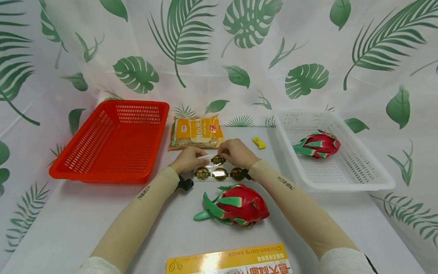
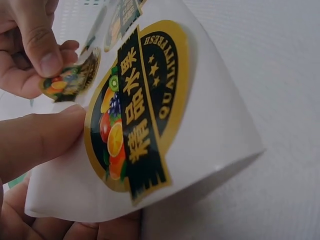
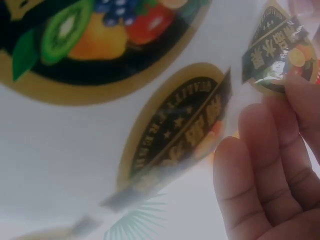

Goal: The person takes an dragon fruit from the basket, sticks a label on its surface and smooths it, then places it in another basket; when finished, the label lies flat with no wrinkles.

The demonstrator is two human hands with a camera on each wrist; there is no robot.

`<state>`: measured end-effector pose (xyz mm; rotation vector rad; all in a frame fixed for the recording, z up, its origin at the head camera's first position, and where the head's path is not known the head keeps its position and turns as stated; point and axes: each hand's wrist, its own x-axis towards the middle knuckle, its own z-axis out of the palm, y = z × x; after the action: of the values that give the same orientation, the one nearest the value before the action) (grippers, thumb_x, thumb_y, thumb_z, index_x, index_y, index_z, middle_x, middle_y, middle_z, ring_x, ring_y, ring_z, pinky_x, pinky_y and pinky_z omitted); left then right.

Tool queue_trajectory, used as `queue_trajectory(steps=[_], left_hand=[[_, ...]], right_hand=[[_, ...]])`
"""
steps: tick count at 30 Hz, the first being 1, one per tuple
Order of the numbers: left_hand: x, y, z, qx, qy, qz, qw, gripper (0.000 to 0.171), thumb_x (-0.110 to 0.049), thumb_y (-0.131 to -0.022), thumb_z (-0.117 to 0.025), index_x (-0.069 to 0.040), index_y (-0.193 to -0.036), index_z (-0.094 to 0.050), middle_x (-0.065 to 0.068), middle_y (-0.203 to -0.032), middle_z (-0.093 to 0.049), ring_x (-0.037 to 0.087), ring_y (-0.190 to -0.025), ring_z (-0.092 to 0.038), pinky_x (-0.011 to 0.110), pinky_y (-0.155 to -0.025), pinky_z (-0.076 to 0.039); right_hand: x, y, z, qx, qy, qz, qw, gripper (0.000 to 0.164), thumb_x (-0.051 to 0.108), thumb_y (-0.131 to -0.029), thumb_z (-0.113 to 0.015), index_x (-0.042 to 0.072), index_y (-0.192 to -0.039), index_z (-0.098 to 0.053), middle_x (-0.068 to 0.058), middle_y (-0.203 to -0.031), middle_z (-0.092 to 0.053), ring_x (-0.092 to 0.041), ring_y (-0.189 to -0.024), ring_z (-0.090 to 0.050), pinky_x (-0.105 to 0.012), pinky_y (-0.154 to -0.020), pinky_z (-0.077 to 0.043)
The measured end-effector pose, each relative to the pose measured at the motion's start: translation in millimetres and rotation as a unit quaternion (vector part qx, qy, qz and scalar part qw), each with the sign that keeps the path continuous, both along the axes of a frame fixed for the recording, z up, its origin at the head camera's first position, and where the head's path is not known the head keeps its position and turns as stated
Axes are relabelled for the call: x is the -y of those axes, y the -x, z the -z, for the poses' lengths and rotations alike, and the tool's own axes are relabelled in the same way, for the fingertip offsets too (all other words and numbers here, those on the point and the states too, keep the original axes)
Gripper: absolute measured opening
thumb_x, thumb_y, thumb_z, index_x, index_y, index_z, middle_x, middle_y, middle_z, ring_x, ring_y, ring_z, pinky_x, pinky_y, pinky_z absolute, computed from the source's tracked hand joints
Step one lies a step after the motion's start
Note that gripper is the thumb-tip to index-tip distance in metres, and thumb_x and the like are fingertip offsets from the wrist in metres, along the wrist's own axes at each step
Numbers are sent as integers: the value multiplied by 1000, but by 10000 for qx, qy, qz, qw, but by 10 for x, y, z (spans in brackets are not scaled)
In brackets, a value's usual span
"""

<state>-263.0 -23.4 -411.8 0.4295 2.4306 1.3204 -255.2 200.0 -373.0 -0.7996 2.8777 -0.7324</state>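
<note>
A white sheet of round fruit stickers (image 1: 220, 174) is held above the table, bent in the left wrist view. My left hand (image 1: 187, 160) grips its left edge, thumb on top and fingers underneath. With thumb and forefinger, my right hand (image 1: 238, 153) pinches a black-and-gold fruit sticker (image 3: 280, 60), which curls away from the sheet's surface. Whether one edge of it still clings to the sheet, I cannot tell. Several other stickers lie flat on the backing, one large sticker (image 2: 137, 110) near the left thumb. Just in front of the hands lies a red dragon fruit (image 1: 239, 205) with green scales.
A red basket (image 1: 102, 178) stands on the left. On the right, a white basket (image 1: 349, 185) contains another dragon fruit (image 1: 318, 145). Behind the hands are a yellow noodle bag (image 1: 196, 132) and a small yellow packet (image 1: 258, 143). A chicken curry sauce box (image 1: 226, 260) lies nearest me.
</note>
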Motion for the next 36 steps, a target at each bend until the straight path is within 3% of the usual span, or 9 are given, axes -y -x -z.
queue_trajectory(steps=[5,11,15,21,25,29,32,36], left_hand=[[-3,14,18,29,46,-63,10000,20,-20,-96,-75,-9,-113,-78,12,-117,-74,22,-100,-64,32,-84,-52],[-7,18,34,-56,178,-119,9998,21,-20,-95,-76,-9,-113,-78,11,-114,-74,20,-91,-65,29,-77,-52],[-29,18,40,-336,374,-152,9986,22,-19,-94,-76,-8,-113,-78,11,-114,-76,24,-97,-68,36,-85,-56],[-74,8,39,-847,888,-111,9924,33,-20,-93,-76,-9,-125,-73,10,-129,-74,30,-124,-67,46,-107,-54],[-95,-39,-19,-1200,1299,-19,9842,36,-21,-94,-76,-10,-128,-71,10,-136,-70,31,-130,-62,49,-110,-51],[-124,-98,-96,-1429,1516,-4,9781,32,-22,-94,-77,-12,-125,-73,10,-140,-66,32,-135,-58,50,-112,-49],[-159,-142,-155,-1570,1425,63,9772,26,-25,-96,-75,-13,-120,-75,8,-138,-68,30,-133,-60,49,-110,-51],[-219,-235,-276,-1830,1052,209,9772,20,-30,-101,-69,-17,-113,-77,2,-122,-75,25,-112,-67,43,-98,-56]], right_hand=[[-28,-13,-3,-21,63,-31,10000,10,5,-100,-66,6,-102,-76,-9,-96,-77,-16,-79,-67,-32,-74,-57],[-76,-77,-36,-56,239,-46,9997,8,7,-101,-67,7,-103,-75,-9,-98,-75,-18,-84,-66,-36,-80,-57],[-105,-151,-91,26,258,24,9997,7,7,-101,-66,7,-102,-73,-9,-101,-74,-20,-87,-65,-38,-83,-57],[-203,-273,-155,-34,301,109,9995,5,11,-103,-65,10,-100,-70,-6,-101,-73,-18,-87,-64,-36,-82,-55],[-277,-376,-232,-5,475,240,9986,5,14,-103,-65,11,-101,-67,-5,-95,-72,-17,-81,-61,-33,-74,-53],[-330,-479,-335,-153,631,315,9974,4,15,-102,-67,10,-102,-68,-4,-94,-72,-16,-81,-60,-32,-75,-52],[-365,-557,-401,-312,750,316,9962,5,14,-101,-68,9,-102,-68,-4,-92,-72,-16,-79,-61,-32,-73,-53],[-407,-664,-469,-357,945,278,9945,4,13,-100,-69,9,-103,-69,-3,-91,-72,-16,-76,-61,-30,-71,-53]])
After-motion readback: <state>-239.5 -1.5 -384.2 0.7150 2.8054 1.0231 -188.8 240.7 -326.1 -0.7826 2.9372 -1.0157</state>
